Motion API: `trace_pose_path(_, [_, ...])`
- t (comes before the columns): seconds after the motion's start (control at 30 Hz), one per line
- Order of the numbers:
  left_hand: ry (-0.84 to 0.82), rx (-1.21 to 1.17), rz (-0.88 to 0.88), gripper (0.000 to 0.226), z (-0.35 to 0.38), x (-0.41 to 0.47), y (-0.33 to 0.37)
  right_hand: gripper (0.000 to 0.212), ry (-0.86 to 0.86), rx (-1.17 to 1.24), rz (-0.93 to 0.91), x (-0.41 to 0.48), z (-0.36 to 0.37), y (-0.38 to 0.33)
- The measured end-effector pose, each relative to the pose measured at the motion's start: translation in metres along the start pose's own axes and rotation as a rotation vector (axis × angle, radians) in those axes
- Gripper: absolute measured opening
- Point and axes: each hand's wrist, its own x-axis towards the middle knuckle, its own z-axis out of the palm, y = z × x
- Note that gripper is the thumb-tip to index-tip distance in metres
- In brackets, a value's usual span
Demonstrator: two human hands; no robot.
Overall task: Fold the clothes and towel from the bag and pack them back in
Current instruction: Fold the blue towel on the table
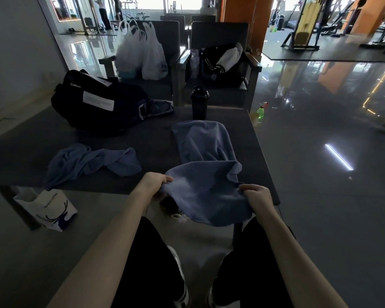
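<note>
Head view: both hands gripping the blue towel

From my station I see the left hand (157, 182) and the right hand (257, 194) each curled around an edge of the blue towel (209, 192). They hold its near end up over the near edge of the table (142, 134), while its far part lies flat on the top. Left of it lies a crumpled blue cloth (91, 162). Farther back sits the dark bag (93, 107), and a black bottle (199, 103) stands just beyond the towel.
</note>
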Motion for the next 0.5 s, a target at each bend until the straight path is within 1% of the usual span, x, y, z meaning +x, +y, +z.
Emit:
trace_pose_path(0.07, [-0.053,-0.02,-0.037,0.032,-0.002,-0.011,0.001,0.035,-0.088,0.148,0.08,-0.005,-0.006,-0.005])
trace_pose_path(0.1, [-0.075,-0.031,-0.043,0.034,-0.004,-0.016,-0.001,0.04,-0.142,0.2,0.095,-0.008,-0.008,-0.007])
trace_pose_path(0.17, [-0.105,-0.071,-0.035,0.038,-0.006,-0.022,-0.006,0.052,-0.259,0.251,0.075,-0.015,-0.013,-0.007])
trace_pose_path(0.23, [-0.151,-0.128,-0.008,0.042,-0.009,-0.029,-0.011,0.063,-0.33,0.227,0.018,-0.021,-0.016,-0.001])
trace_pose_path(0.3, [-0.21,-0.163,0.041,0.048,-0.01,-0.036,-0.015,0.07,-0.33,0.147,-0.058,-0.028,-0.021,0.004])
trace_pose_path(0.37, [-0.25,-0.166,0.123,0.056,-0.011,-0.041,-0.022,0.066,-0.3,0.051,-0.174,-0.037,-0.025,0.005])
trace_pose_path(0.43, [-0.266,-0.107,0.221,0.061,-0.013,-0.041,-0.028,0.061,-0.274,-0.007,-0.282,-0.045,-0.029,0.005])
trace_pose_path(0.5, [-0.265,0.022,0.333,0.059,-0.016,-0.04,-0.036,0.056,-0.218,-0.046,-0.357,-0.048,-0.03,0.006])
